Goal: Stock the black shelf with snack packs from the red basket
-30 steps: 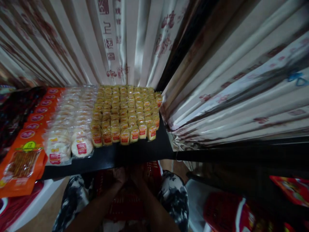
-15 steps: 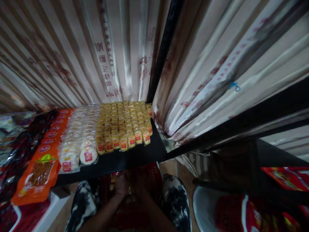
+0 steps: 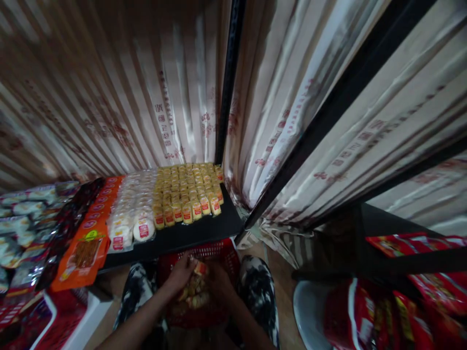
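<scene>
Seen from the head camera, a person in black-and-white patterned trousers (image 3: 257, 291) works low over a red basket (image 3: 221, 249), both bare hands inside it. The left hand (image 3: 183, 273) has its fingers bent close about a small wrapped piece (image 3: 200, 268) with an orange-red label, held between the two hands; the right hand (image 3: 218, 281) is near the piece's other side, in shadow, and whether its fingers close on anything cannot be told. More wrapped pieces (image 3: 197, 297), golden and blurred, lie in the basket beneath the hands. Just beyond, a black shelf (image 3: 189, 236) carries tight rows of yellow wrapped cakes (image 3: 186, 192), labels facing front, beside white round cakes (image 3: 143, 229) in clear wrap, overlapping orange packets (image 3: 85, 255), dark glossy packets (image 3: 60, 243) and pale packets (image 3: 27, 209) at the far left. Pleated printed curtains (image 3: 186, 112) hang behind, divided by a dark post (image 3: 226, 92). At right, red bags (image 3: 337, 316) stand against a pale tub (image 3: 304, 313), near red packets (image 3: 401, 243) on another dark shelf (image 3: 386, 221).
</scene>
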Available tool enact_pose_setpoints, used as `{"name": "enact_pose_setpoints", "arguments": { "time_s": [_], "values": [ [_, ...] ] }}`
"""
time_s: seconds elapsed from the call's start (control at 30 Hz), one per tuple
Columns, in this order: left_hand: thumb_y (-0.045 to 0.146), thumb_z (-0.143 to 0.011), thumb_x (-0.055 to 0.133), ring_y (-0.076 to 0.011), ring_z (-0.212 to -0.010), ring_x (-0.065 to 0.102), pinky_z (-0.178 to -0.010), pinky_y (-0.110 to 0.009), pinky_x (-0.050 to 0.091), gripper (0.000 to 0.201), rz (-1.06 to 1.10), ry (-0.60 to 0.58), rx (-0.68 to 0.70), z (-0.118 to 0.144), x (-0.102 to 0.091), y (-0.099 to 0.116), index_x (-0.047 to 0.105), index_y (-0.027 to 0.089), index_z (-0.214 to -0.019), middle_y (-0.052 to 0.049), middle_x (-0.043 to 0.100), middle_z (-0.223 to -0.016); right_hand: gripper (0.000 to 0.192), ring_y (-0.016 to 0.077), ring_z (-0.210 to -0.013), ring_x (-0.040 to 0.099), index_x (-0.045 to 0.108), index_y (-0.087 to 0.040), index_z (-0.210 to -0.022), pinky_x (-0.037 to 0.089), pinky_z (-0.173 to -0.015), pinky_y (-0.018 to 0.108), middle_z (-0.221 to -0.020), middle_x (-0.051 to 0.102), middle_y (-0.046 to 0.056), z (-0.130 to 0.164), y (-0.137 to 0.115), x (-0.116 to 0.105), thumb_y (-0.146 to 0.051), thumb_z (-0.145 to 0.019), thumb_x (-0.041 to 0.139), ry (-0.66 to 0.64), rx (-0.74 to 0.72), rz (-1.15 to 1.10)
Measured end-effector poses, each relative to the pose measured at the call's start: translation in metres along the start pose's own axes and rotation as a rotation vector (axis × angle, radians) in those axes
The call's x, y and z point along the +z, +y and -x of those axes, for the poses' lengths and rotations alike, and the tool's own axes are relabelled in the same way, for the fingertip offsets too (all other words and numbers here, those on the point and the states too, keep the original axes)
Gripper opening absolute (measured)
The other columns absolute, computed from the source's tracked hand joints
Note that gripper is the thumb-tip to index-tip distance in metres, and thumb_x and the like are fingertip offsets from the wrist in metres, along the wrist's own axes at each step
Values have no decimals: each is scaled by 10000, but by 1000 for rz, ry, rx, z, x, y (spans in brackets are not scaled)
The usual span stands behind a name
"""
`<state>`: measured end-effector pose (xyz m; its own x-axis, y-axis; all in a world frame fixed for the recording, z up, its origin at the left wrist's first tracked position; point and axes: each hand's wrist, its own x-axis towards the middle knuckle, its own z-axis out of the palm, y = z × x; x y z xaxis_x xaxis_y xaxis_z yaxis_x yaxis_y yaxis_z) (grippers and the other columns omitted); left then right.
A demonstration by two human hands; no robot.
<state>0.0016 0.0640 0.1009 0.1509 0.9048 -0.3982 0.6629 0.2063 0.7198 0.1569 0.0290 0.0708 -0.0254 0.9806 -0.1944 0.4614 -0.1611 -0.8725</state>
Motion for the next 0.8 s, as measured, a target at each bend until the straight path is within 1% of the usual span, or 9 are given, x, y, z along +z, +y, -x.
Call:
{"name": "enact_pose_setpoints", "arguments": {
  "time_s": [0.07, 0.13, 0.2, 0.3, 0.47, 0.53, 0.63, 0.73, 0.8],
  "values": [
    [259, -803, 510, -161, -1001, 604, -851, -247, 449, 450, 45, -3, 74, 6, -5, 5, 451, 164, -1238, -73, 641, -1125, 424, 220, -1022, 617, 655, -185, -1067, 476, -897, 327, -1091, 672, 82, 5, -5, -4, -119, -658, 562, 9, -1, -55],
    [247, -780, 531, -157, -939, 620, -831, -246, 455, 506, 41, 8, 98, 8, -11, 13, 418, 141, -1261, -70, 657, -1059, 394, 219, -1005, 620, 654, -171, -1050, 478, -893, 327, -1084, 670, 92, 6, -13, -8, -141, -665, 579, 27, -7, -74],
    [247, -779, 522, -154, -860, 635, -786, -246, 467, 482, 15, 53, 105, 8, -19, 26, 438, 140, -1241, -54, 673, -966, 352, 209, -956, 634, 663, -180, -1017, 489, -868, 315, -1033, 684, 80, 5, -24, -14, -167, -672, 593, 58, -18, -65],
    [245, -772, 526, -150, -846, 635, -767, -239, 473, 404, -2, 133, 170, 5, -36, 53, 506, 172, -1169, -36, 673, -941, 301, 191, -877, 646, 667, -216, -996, 518, -793, 301, -955, 697, 43, -3, -43, -26, -239, -704, 595, 126, -93, -101],
    [254, -784, 512, -132, -718, 618, -690, -259, 499, 397, 66, 155, 289, -13, -65, 93, 521, 167, -1172, -31, 657, -904, 308, 176, -793, 648, 659, -205, -1021, 534, -720, 297, -961, 681, 62, -27, -64, -45, -328, -759, 553, 254, -219, -259],
    [259, -791, 506, -130, -670, 606, -655, -274, 508, 411, 111, 136, 336, -25, -72, 106, 514, 146, -1187, -45, 652, -909, 322, 177, -838, 643, 651, -204, -1042, 527, -767, 313, -1007, 667, 73, -37, -70, -53, -362, -800, 509, 299, -228, -274],
    [238, -796, 502, -136, -685, 604, -651, -287, 515, 423, 105, 143, 398, -45, -82, 125, 506, 141, -1207, -67, 645, -964, 385, 197, -1030, 583, 620, -185, -1106, 455, -932, 367, -1123, 625, 97, -56, -77, -68, -398, -853, 422, 415, -241, -222],
    [203, -789, 519, -161, -832, 611, -766, -305, 505, 420, 2, 280, 441, -66, -92, 148, 509, 166, -1207, -70, 643, -1027, 501, 214, -1212, 461, 531, -129, -1227, 335, -1055, 407, -1284, 526, 137, -83, -81, -81, -432, -873, 347, 514, -240, -155],
    [209, -797, 521, -188, -945, 601, -839, -329, 483, 426, -66, 362, 451, -81, -99, 165, 493, 163, -1220, -90, 627, -1100, 565, 215, -1290, 377, 457, -97, -1297, 268, -1096, 412, -1370, 446, 151, -105, -82, -87, -448, -877, 315, 524, -213, -120]
  ]
}}
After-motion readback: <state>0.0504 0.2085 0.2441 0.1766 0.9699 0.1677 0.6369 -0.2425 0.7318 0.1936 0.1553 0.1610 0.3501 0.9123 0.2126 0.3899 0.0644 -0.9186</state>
